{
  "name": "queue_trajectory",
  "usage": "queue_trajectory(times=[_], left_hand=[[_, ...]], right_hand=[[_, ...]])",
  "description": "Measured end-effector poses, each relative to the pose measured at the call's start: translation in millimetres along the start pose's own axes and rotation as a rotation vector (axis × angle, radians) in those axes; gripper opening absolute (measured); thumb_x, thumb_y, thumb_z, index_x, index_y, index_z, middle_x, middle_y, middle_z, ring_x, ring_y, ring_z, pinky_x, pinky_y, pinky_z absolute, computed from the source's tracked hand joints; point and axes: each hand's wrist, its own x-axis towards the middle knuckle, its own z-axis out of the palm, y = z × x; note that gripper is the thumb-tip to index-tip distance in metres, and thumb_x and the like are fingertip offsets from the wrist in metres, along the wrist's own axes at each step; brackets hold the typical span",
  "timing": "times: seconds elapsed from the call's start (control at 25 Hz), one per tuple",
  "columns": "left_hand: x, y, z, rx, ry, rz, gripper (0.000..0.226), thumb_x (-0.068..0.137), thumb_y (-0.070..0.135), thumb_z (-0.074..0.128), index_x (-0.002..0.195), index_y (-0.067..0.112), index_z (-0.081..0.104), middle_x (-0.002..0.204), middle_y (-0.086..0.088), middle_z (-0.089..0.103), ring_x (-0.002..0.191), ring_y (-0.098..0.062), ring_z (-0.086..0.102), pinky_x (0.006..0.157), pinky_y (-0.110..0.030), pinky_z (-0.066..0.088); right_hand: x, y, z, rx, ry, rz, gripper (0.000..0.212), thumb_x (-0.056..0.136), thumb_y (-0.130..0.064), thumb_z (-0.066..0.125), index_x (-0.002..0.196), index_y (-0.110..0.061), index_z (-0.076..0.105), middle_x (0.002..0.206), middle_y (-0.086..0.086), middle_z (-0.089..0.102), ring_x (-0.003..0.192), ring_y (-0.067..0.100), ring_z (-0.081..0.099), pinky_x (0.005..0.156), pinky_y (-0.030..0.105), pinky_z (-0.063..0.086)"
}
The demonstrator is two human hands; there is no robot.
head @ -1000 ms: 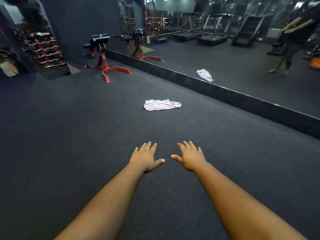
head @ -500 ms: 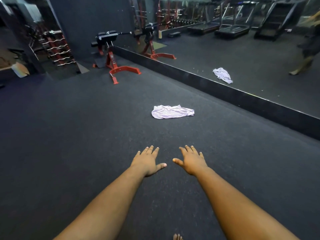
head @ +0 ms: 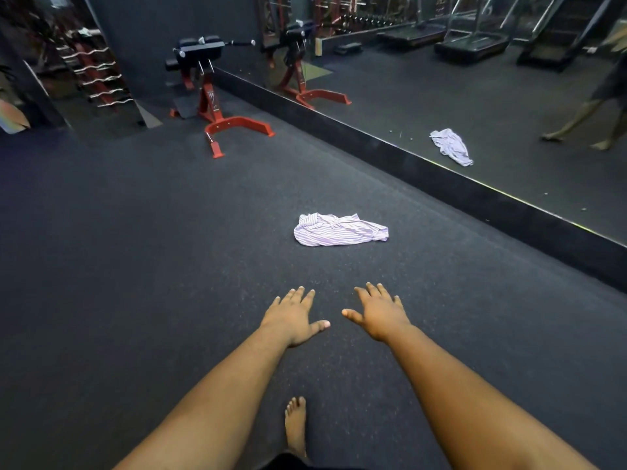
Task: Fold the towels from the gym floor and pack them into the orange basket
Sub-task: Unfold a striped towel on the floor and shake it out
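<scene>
A crumpled white towel with purple stripes (head: pixel 339 230) lies on the dark gym floor ahead of me. My left hand (head: pixel 293 317) and my right hand (head: pixel 378 313) are stretched out in front, palms down, fingers straight and spread, holding nothing. Both hands hover short of the towel, a little nearer to me than it. The towel's reflection (head: pixel 451 145) shows in the wall mirror at the right. No orange basket is in view.
A red and black exercise bench (head: pixel 212 96) stands at the back left near the mirror's raised black base (head: pixel 441 184). A rack of curl bars (head: pixel 98 76) is at the far left. My bare foot (head: pixel 295 424) is on the floor below my hands.
I have moved forward: the towel is nearer and lower in view, and my bare foot has come into sight. Both hands stay outstretched and empty.
</scene>
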Motion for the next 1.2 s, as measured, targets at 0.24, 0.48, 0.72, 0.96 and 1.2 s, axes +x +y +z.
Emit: queue_trajectory(times=[0.24, 0.48, 0.72, 0.96, 1.2], left_hand=[[149, -45, -80, 0.039, -0.07, 0.04, 0.097, 0.091, 0.08, 0.034, 0.163, 0.025, 0.0, 0.172, -0.003, -0.001, 0.158, -0.022, 0.003, 0.127, -0.047, 0.009], [297, -42, -139, 0.072, -0.131, 0.08, 0.097, 0.091, 0.08, 0.034, 0.163, 0.025, 0.0, 0.172, -0.003, 0.0, 0.158, -0.022, 0.003, 0.127, -0.048, 0.009], [446, -22, -183, 0.05, -0.19, 0.05, 0.096, 0.093, 0.079, 0.035, 0.163, 0.024, 0.0, 0.172, -0.003, 0.0, 0.158, -0.023, 0.003, 0.127, -0.048, 0.009], [590, -10, -237, -0.011, -0.223, 0.028, 0.096, 0.093, 0.078, 0.035, 0.163, 0.023, -0.001, 0.172, -0.004, 0.0, 0.158, -0.022, 0.003, 0.127, -0.047, 0.01], [749, -33, -252, -0.065, -0.288, 0.037, 0.095, 0.093, 0.076, 0.038, 0.163, 0.022, 0.002, 0.171, -0.006, 0.003, 0.158, -0.023, 0.005, 0.126, -0.048, 0.01]], right_hand=[[140, -3, -64, 0.017, -0.052, 0.065, 0.086, 0.094, -0.077, 0.035, 0.162, -0.028, 0.017, 0.172, 0.003, 0.009, 0.158, 0.027, 0.004, 0.123, 0.059, 0.014], [279, 36, -110, 0.079, -0.061, 0.111, 0.087, 0.093, -0.078, 0.036, 0.161, -0.029, 0.019, 0.171, 0.003, 0.012, 0.158, 0.027, 0.006, 0.123, 0.059, 0.016], [429, 95, -156, 0.091, -0.102, 0.113, 0.086, 0.092, -0.079, 0.037, 0.161, -0.029, 0.022, 0.171, 0.003, 0.015, 0.158, 0.028, 0.008, 0.122, 0.059, 0.017], [573, 140, -211, 0.076, -0.19, 0.091, 0.088, 0.093, -0.078, 0.037, 0.161, -0.025, 0.021, 0.171, 0.004, 0.014, 0.158, 0.029, 0.007, 0.122, 0.059, 0.016], [719, 160, -227, 0.053, -0.259, 0.13, 0.087, 0.094, -0.076, 0.037, 0.162, -0.024, 0.02, 0.171, 0.006, 0.015, 0.158, 0.029, 0.006, 0.123, 0.059, 0.016]])
